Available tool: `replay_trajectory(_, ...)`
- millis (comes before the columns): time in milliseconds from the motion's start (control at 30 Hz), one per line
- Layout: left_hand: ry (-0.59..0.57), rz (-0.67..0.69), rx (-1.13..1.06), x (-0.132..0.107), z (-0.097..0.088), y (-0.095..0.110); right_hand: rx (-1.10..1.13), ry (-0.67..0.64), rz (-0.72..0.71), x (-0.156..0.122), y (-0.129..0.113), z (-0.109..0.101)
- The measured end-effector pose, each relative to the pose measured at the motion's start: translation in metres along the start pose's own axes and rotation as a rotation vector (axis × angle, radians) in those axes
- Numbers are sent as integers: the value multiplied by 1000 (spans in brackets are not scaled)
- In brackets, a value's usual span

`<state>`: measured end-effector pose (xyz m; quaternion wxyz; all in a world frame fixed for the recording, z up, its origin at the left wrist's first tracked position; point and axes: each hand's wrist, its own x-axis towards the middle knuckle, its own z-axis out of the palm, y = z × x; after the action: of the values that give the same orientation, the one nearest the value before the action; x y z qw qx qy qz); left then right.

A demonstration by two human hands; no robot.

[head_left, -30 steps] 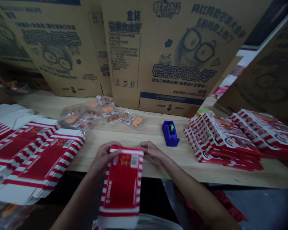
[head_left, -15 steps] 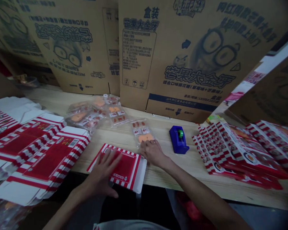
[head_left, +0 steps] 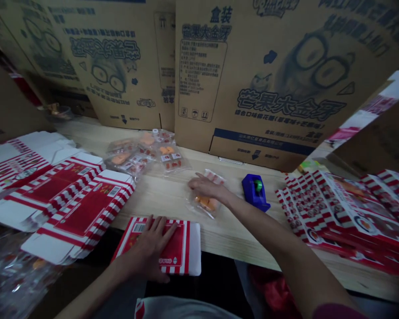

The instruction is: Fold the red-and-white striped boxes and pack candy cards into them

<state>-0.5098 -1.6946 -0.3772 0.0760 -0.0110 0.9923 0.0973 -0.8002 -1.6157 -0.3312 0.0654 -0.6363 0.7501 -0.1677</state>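
A red and white striped carton (head_left: 182, 248) lies flat at the near edge of the wooden table (head_left: 226, 235), partly overhanging it. My left hand (head_left: 149, 252) rests flat on it, fingers stretched out. My right hand (head_left: 208, 188) lies on a clear packet with orange candy (head_left: 206, 204) in the middle of the table, fingers curled over its top. Whether they grip the packet is hard to see.
Flat striped cartons (head_left: 73, 208) are stacked at the left. Several more clear packets (head_left: 142, 153) lie further back. A blue tape dispenser (head_left: 255, 191) stands right of my hand. Filled striped boxes (head_left: 346, 212) pile at the right. Large printed cardboard boxes (head_left: 252, 75) wall the back.
The carton went from held upright in both hands to lying flat under my left hand. My right hand reached forward onto a candy packet and pulled it nearer.
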Motion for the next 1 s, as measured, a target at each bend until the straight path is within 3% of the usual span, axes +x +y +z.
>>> replay_trajectory(100,101,-174,0,-17,10,1,-74,-2,-4,-7,1,-12)
replay_trajectory(233,183,-347,24,-17,1,2,-129,172,124,-33,-1,-22)
replay_trajectory(333,220,-355,38,-5,-9,6,-42,342,263,-61,-2,-26)
replay_trajectory(400,251,-318,33,4,-11,11,7,389,316,-79,-4,-27)
replay_trajectory(500,318,-285,20,19,-10,18,35,308,302,-106,-14,-26)
replay_trajectory(633,374,-224,47,37,-9,29,29,54,203,-132,-33,-14)
replay_trajectory(733,347,-115,60,47,-7,35,-26,-64,215,-139,-42,4)
replay_trajectory(833,274,-63,49,54,-5,35,79,-88,257,-141,-39,20)
replay_trajectory(900,228,-58,48,56,-5,32,195,40,288,-147,-29,26)
replay_trajectory(1000,179,-54,44,55,-5,27,284,426,443,-175,-8,27)
